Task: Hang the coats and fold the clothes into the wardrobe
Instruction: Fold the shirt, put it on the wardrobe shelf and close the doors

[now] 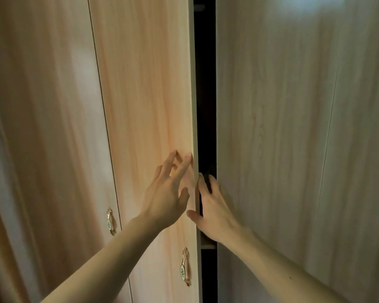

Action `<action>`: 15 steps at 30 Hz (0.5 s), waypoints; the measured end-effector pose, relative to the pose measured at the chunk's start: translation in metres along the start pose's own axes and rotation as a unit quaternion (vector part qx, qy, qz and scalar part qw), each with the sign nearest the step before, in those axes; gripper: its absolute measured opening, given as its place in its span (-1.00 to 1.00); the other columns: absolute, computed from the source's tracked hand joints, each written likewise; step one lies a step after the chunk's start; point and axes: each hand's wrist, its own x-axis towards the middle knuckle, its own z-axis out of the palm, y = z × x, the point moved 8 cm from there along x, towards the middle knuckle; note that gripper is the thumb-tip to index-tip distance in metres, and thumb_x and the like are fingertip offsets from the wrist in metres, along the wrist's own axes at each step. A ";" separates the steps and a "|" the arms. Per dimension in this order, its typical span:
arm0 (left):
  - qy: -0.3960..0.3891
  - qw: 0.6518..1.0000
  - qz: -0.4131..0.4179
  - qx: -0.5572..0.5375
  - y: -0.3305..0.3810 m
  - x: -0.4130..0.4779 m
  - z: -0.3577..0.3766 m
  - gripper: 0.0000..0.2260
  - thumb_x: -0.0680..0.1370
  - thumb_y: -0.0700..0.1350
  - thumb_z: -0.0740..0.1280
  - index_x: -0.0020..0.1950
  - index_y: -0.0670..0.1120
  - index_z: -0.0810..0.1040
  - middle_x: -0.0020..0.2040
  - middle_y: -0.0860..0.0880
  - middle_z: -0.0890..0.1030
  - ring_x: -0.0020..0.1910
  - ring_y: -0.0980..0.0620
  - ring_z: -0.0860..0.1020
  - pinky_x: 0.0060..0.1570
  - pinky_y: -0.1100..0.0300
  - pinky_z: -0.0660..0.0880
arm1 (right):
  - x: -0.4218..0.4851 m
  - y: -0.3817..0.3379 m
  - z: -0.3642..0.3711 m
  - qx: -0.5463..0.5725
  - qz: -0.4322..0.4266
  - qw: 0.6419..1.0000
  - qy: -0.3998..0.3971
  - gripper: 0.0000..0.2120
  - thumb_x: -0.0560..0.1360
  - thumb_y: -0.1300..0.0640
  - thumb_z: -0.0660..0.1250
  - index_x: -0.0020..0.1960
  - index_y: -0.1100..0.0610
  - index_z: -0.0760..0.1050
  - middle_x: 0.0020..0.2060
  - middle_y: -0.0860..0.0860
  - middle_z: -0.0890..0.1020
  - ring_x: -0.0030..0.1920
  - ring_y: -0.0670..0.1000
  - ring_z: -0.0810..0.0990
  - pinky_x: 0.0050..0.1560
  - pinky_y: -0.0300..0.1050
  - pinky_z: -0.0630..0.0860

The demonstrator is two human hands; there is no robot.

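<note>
The wardrobe point(359, 193) stands directly in front of the person and fills the whole view with its light wooden panels. The middle door point(144, 95) is a little open, and a narrow dark gap point(205, 106) shows between it and the right door point(271, 127).

The left hand point(166, 197) is wide, with its fingers spread and nearly straight. Its fingertips touch the face of the middle door near the free edge.

The right hand point(214, 211) holds this same edge. Its thumb lies on the front of the door and its fingers bend around the edge into the gap.

Below the hands, an ornate handle point(184, 266) sits on the middle door. A second handle point(110, 221) sits on the left door point(42, 106). Low in the gap, the front of a shelf point(208, 246) is just visible; the rest of the inside is too dark to tell.
</note>
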 end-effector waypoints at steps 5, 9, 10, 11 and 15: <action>-0.025 0.998 -0.023 0.054 0.004 0.022 0.028 -0.23 0.55 -0.01 0.34 0.58 0.28 -0.10 0.63 0.06 -0.03 0.45 -0.06 0.35 0.03 0.11 0.57 | 0.022 0.035 0.000 0.009 -0.003 1.000 -0.001 -0.20 0.55 -0.15 0.32 0.58 -0.05 -0.11 0.58 0.10 -0.02 0.56 0.20 0.08 0.48 0.14 0.19; -0.050 0.994 -0.031 0.093 0.004 0.034 0.047 -0.16 0.53 -0.02 0.35 0.56 0.31 -0.19 0.63 0.08 -0.09 0.43 -0.08 0.34 -0.03 0.06 0.59 | 0.038 0.061 -0.007 -0.013 -0.030 0.999 0.008 -0.30 0.59 -0.13 0.24 0.59 -0.08 -0.06 0.56 0.12 0.02 0.54 0.20 0.08 0.48 0.13 0.19; -0.054 0.993 -0.033 0.101 0.004 0.037 0.052 -0.15 0.52 -0.03 0.36 0.56 0.31 -0.19 0.63 0.07 -0.09 0.42 -0.08 0.34 -0.07 0.07 0.59 | 0.041 0.067 -0.007 -0.017 -0.034 0.999 0.007 -0.31 0.59 -0.12 0.24 0.59 -0.08 -0.05 0.54 0.13 0.03 0.54 0.20 0.08 0.47 0.13 0.20; -0.055 0.992 -0.034 0.109 0.003 0.039 0.056 -0.14 0.51 -0.05 0.36 0.56 0.30 -0.19 0.63 0.07 -0.08 0.42 -0.09 0.33 -0.10 0.08 0.58 | 0.044 0.073 -0.007 -0.017 -0.036 0.999 0.005 -0.30 0.59 -0.12 0.25 0.59 -0.07 -0.04 0.54 0.13 0.04 0.53 0.20 0.08 0.47 0.11 0.20; -0.052 0.989 -0.032 0.135 0.002 0.050 0.072 -0.11 0.48 -0.09 0.38 0.58 0.27 -0.15 0.63 -0.01 -0.06 0.48 -0.13 0.21 -0.10 0.08 0.59 | 0.055 0.096 -0.003 -0.006 -0.013 1.000 -0.006 -0.21 0.54 -0.18 0.30 0.59 -0.06 -0.07 0.55 0.13 0.02 0.54 0.19 0.04 0.47 0.12 0.16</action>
